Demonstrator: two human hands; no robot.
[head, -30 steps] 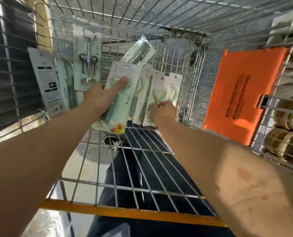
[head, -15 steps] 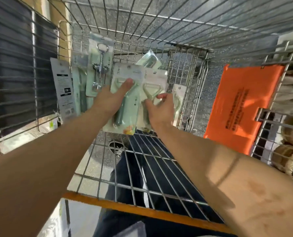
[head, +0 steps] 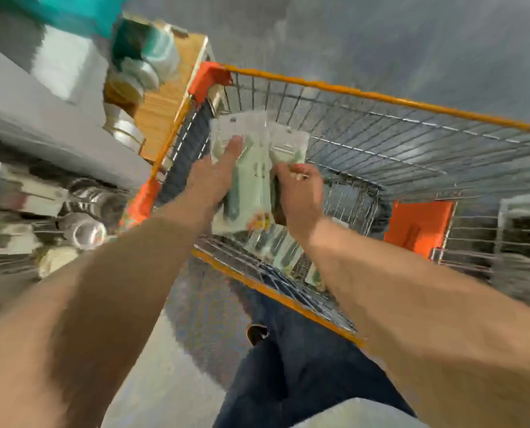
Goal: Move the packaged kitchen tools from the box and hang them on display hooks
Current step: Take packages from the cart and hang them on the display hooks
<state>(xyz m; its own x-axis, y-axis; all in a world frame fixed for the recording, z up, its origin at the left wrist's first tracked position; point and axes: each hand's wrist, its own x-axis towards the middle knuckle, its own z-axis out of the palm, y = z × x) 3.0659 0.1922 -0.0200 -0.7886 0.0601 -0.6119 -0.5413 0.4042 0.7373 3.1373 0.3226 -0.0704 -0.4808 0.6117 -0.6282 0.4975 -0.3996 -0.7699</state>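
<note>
**Green packs, flat grip: a slip over the cart looked the likeliest fault**

Both hands were raised over the wire cart (head: pixel 381 97), carrying the packaged kitchen tools between them as an overlapping fan. The left hand (head: pixel 214 183) held the front pack (head: pixel 251 183) with one digit, the thumb by its look, laid long and flat across the card face (its fingers were hidden behind). The right hand (head: pixel 302 193) had its fingers curled round the lower edge of the second pack (head: pixel 290 146), which stood just behind the first and touched it.

The main risk, as I judged it, was glossy card sliding on glossy card. A flat thumb gave pressure but no hook, so if the hands parted unevenly a pack could drop into the cart, where loose packs (head: pixel 277 247) lay on the wire bottom, or onto the floor beside it. The view was too smeared to tell how many packs were in the fan.

No display hook was in view. Forcing a pack onto one without seeing its hang hole might tear the card. The shelf of metalware (head: pixel 81 196) stood near on the left, where a swung elbow might strike it.
</note>
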